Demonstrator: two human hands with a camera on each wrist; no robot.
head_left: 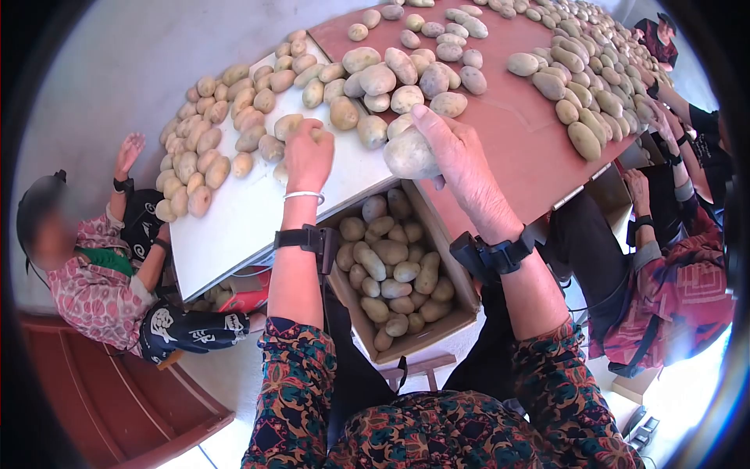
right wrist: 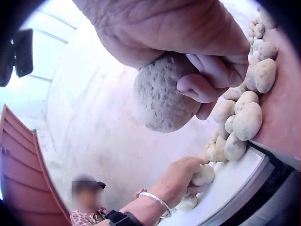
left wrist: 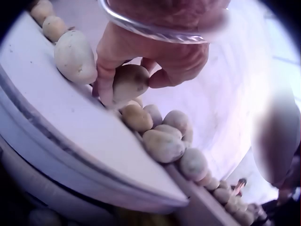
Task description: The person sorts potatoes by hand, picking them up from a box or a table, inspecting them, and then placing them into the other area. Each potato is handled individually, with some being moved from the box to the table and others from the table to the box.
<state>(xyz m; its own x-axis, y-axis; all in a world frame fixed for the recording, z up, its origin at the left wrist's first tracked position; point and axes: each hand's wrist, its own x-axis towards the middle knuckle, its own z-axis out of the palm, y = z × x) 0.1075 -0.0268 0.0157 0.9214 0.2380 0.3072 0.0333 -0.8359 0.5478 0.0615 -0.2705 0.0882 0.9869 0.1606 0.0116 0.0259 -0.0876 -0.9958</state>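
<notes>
My left hand is over the white tabletop, its fingers and thumb curled round a potato. Beside those fingers in the left wrist view lies another pale potato. Above the near edge of the red board, my right hand grips a larger potato, thumb on top. The right wrist view shows this potato's skin as rough and pitted. Loose potatoes lie in a heap just beyond both hands.
Below my hands stands a cardboard box with many potatoes inside. A person sits at the left, others at the right. More potatoes spread along the left and over the red board.
</notes>
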